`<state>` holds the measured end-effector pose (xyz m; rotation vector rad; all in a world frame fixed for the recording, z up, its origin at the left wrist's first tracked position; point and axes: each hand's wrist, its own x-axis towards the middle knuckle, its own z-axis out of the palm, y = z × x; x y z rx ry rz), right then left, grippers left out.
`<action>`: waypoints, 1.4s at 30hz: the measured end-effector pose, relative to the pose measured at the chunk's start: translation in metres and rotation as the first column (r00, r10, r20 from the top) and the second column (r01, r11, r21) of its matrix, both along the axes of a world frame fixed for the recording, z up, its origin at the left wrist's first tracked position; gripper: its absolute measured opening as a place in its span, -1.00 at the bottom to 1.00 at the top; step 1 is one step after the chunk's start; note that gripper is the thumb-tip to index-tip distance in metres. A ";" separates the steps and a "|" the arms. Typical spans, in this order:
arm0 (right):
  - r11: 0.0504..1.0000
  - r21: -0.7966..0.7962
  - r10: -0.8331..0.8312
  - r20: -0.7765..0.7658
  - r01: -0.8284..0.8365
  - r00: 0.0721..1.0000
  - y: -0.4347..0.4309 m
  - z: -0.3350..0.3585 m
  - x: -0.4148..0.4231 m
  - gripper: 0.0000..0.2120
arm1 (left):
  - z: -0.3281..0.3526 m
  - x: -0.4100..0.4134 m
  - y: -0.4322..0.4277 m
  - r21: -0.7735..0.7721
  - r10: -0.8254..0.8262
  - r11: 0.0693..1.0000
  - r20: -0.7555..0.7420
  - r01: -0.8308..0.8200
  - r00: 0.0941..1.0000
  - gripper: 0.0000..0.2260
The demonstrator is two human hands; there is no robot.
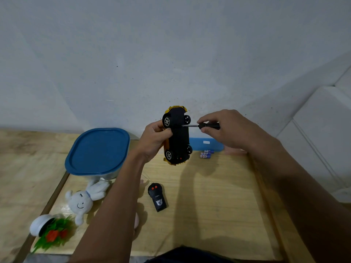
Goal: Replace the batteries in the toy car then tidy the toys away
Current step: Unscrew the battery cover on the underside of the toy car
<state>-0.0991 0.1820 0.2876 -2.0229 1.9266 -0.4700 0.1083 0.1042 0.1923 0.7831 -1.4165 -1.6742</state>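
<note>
The toy car [177, 135] sits at centre frame, raised above the wooden table [218, 196] with its black underside toward the camera. The left hand [154, 142] grips its body from the left. The right hand [222, 128] pinches a black-handled screwdriver [204, 126], held level, with the tip on the chassis near the upper wheels. This appears to be the screw stage of battery replacement. Batteries [206, 154] lie on the table just right of the car. At lower left, the remote control [158, 197], plush rabbit [85, 199] and lidded blue container [97, 151] remain untidied.
</note>
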 end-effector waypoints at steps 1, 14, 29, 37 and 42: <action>1.000 -0.011 -0.008 -0.020 0.008 1.000 0.000 -0.001 -0.001 -0.75 | 0.000 0.000 0.000 0.002 0.000 1.000 -0.004 0.000 1.000 -0.78; 0.998 -0.054 0.011 -0.203 -0.023 0.979 0.003 -0.008 -0.002 -0.63 | -0.003 0.000 0.006 -0.003 -0.008 1.000 0.004 0.008 1.000 -0.78; 0.998 0.030 0.063 -0.171 -0.059 0.983 0.003 -0.005 -0.001 -0.75 | -0.006 0.001 0.009 0.005 0.001 1.000 0.005 -0.001 1.000 -0.80; 0.997 0.071 0.001 -0.089 0.005 0.996 -0.001 -0.009 -0.003 -0.60 | -0.008 0.002 0.013 0.023 0.016 1.000 -0.001 -0.016 1.000 -0.79; 0.997 0.068 -0.006 -0.256 0.024 0.967 -0.002 -0.013 -0.001 -0.50 | -0.007 0.001 0.014 0.034 0.018 0.999 -0.007 -0.018 1.000 -0.79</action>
